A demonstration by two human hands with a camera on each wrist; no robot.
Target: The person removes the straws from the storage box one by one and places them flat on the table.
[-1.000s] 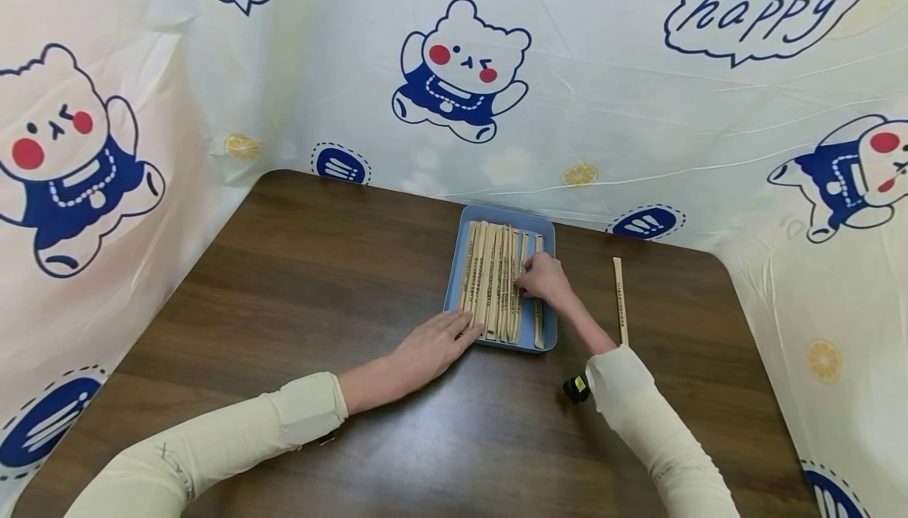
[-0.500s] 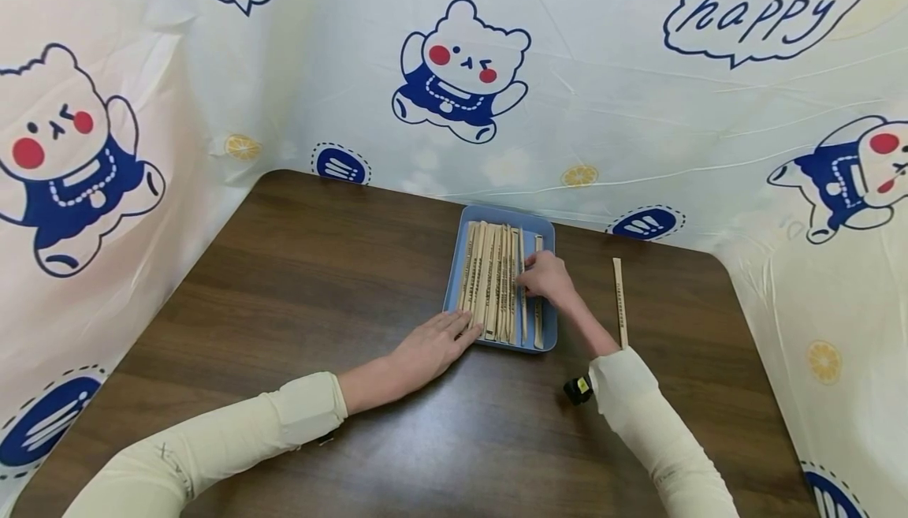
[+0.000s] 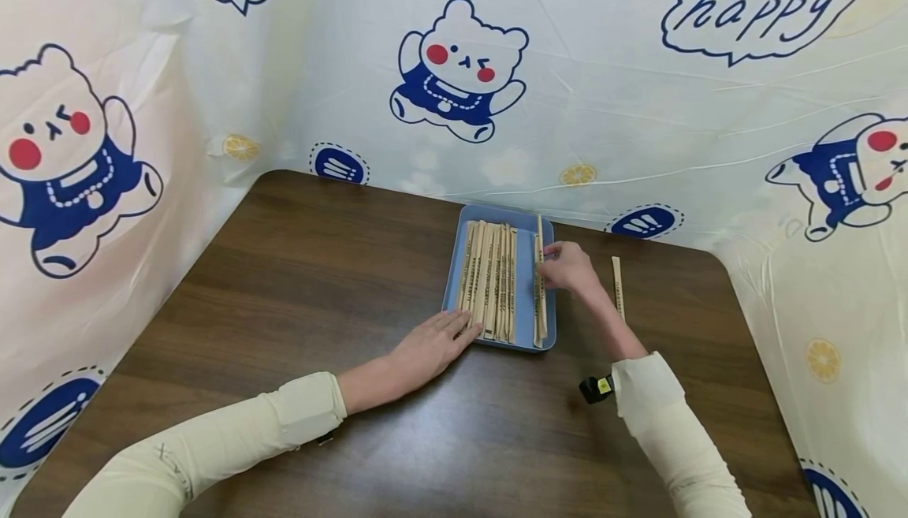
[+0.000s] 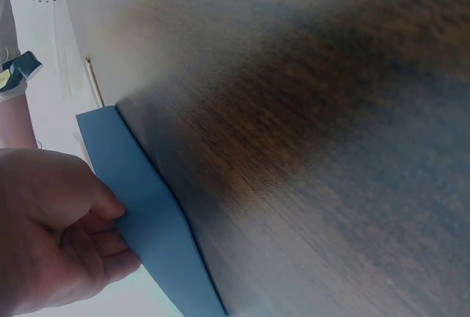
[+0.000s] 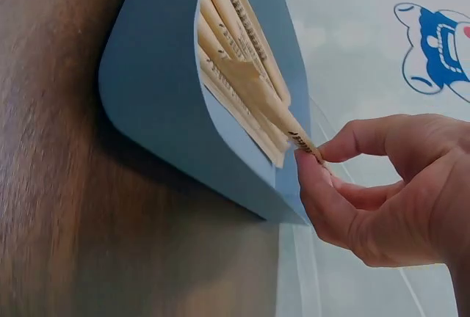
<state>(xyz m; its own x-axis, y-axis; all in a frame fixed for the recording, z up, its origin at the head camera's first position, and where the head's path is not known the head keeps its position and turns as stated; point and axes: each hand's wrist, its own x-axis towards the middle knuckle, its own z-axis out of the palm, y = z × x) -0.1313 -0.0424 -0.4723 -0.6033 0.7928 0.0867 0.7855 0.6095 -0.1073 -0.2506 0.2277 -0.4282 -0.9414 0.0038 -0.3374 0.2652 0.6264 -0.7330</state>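
Observation:
A light blue tray (image 3: 526,329) on the table holds several slim, paper-wrapped sticks (image 3: 489,281) with printed writing, lined up on its left side. My right hand (image 3: 570,267) is over the tray's right edge. Thumb and fingers pinch a paper-wrapped stick (image 5: 283,115), seen in the right wrist view with its end between the fingertips. It lies alongside another wrapped stick (image 3: 537,321) by the right wall. My left hand (image 3: 433,348) grips the tray's near left corner, fingertips against the blue wall (image 4: 143,192) in the left wrist view.
Another wrapped stick (image 3: 618,285) lies on the brown wooden table (image 3: 319,281), right of the tray and partly hidden by my right forearm. A black wrist camera (image 3: 594,389) sits at my right cuff. Patterned cloth (image 3: 603,92) hangs behind the table.
My right hand has moved right, carrying a wrapped stick from beside the lined-up group to the tray's right wall. My left hand has stayed at the corner.

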